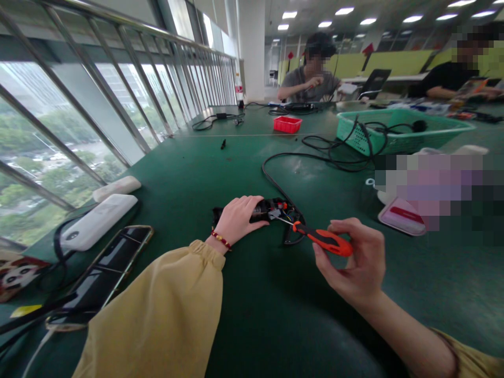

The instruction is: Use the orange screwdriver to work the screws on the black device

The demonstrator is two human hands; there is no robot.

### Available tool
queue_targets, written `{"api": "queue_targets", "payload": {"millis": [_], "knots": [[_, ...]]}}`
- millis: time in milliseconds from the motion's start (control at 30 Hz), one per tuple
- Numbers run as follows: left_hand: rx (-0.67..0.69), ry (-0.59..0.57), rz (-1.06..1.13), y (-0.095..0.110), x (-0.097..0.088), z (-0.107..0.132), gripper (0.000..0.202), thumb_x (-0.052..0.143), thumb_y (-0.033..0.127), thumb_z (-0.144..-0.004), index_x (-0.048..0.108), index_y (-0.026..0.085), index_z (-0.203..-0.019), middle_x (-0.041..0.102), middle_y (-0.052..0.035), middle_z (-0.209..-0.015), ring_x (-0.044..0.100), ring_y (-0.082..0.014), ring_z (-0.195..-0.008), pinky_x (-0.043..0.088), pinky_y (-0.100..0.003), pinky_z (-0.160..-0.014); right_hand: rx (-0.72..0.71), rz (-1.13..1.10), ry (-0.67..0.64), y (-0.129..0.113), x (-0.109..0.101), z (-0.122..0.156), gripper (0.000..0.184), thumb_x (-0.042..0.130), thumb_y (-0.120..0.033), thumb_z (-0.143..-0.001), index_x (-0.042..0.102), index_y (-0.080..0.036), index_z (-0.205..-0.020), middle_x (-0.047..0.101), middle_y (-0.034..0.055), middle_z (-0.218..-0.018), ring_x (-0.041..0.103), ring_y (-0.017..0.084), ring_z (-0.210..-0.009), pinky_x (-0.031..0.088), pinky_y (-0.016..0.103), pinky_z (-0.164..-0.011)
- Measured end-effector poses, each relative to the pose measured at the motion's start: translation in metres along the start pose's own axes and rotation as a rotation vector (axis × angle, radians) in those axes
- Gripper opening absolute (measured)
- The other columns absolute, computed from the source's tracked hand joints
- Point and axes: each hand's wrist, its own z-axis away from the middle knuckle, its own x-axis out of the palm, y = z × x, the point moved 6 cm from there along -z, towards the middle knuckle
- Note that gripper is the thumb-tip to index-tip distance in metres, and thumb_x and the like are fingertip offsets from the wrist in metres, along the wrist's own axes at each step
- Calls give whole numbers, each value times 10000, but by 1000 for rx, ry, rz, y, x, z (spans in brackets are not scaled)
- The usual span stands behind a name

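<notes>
The left hand (241, 216) is clamped over the left part of an opened black device (277, 205) on a green table (260, 325), hiding much of the casing. The right hand (356, 260) is closed around an orange-and-black screwdriver (325, 240), whose shaft reaches the device's exposed right part; whether the tip touches, I cannot tell. A black cable (280, 154) curves close past the device's right end, crowding that spot, and loops away to a green basket (366, 140) at the device's far right. Beyond the device lie a small black piece (223, 144) and a red tray (287, 125), with a bottle (239, 90) farther off. Well left of the device are a phone (112, 269) and a white block (98, 223). Well right of it lies a flat pinkish case (401, 216), partly hidden by pixelation. Far beyond the device, a person (303, 86) sits.
</notes>
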Motion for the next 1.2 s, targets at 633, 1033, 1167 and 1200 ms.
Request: {"api": "queue_targets", "payload": {"millis": [633, 1033, 1167, 1200], "knots": [[-5, -3, 1, 0, 0, 0, 498, 607, 494, -749, 472, 156, -1090, 611, -63, -925, 574, -207, -842, 410, -303, -710, -21, -12, -7, -3, 1, -3, 422, 642, -104, -667, 483, -207, -1044, 539, 23, -817, 543, 152, -686, 462, 295, -576], [4, 3, -4, -1, 1, 0, 524, 602, 513, -744, 472, 149, -1098, 607, -66, -926, 576, -204, -830, 415, -307, -716, -14, -62, 6, -1, 1, 0, 493, 659, -82, -644, 478, -212, -1085, 543, 24, -829, 558, 158, -701, 472, 300, -578], [7, 9, 0, -1, 2, 1, 517, 599, 513, -747, 468, 155, -1097, 606, -64, -935, 574, -202, -834, 416, -307, -723, 53, -39, -115, 3, 7, 2, 374, 646, -96, -687, 519, -218, -1017, 533, -9, -755, 526, 104, -565, 455, 256, -514], [8, 10, 2, -1, 2, 1, 513, 599, 511, -748, 468, 156, -1095, 606, -63, -935, 574, -203, -836, 416, -307, -724, 63, -52, -114, 3, 7, 2, 401, 644, -91, -686, 510, -218, -1042, 526, -13, -746, 523, 103, -560, 454, 253, -508]]}}
